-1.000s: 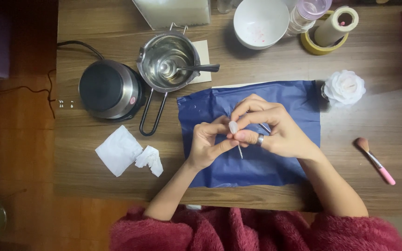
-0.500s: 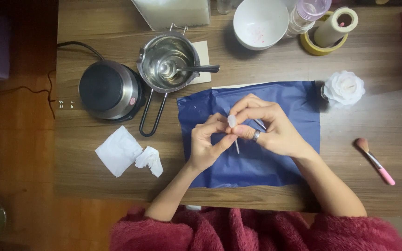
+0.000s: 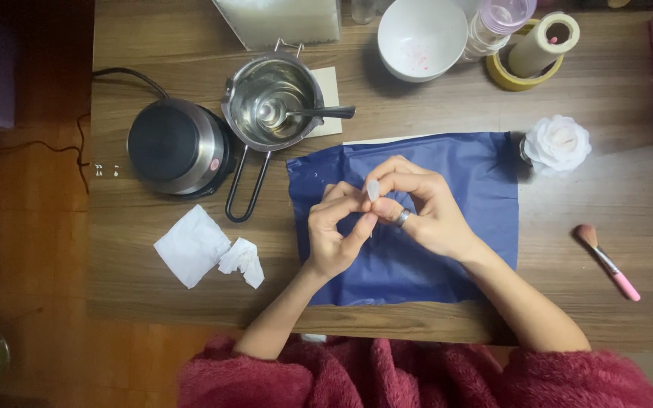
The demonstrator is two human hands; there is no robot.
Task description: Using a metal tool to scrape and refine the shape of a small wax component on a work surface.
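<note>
A: Near edge first?
B: Fuzzy dark-red fleece sleeves (image 3: 417, 378) at the bottom, both forearms reaching up over the wooden table (image 3: 629, 196).

A: Hands?
B: Both over the rectangular dark-blue plastic sheet (image 3: 485, 174). Left hand (image 3: 334, 238) and right hand (image 3: 425, 211) meet fingertip to fingertip. Both pinch a small translucent whitish petal-shaped piece (image 3: 372, 189), held above the sheet's middle. A thin stem seems to hang below it, too fine to be sure. Right hand wears a silver ring (image 3: 403, 217).

A: Fingers clenched?
B: Pinched on the piece, the other fingers curled loosely.

A: Around them?
B: Left of the sheet: crumpled white paper tissues (image 3: 202, 249). Right, well apart: pink-handled makeup brush (image 3: 606, 261). At the sheet's top right corner: white rose-shaped flower (image 3: 557, 143).

A: Farther back?
B: Round black electric hot plate (image 3: 171, 143) with a cord. Just beside it, a steel pouring pot with a wire handle (image 3: 270, 106), a dark-handled spoon (image 3: 304, 113) inside. Then a white ceramic bowl (image 3: 421, 38), a yellow tape roll (image 3: 515, 75) with a cream paper tube (image 3: 542, 45) standing in it.
</note>
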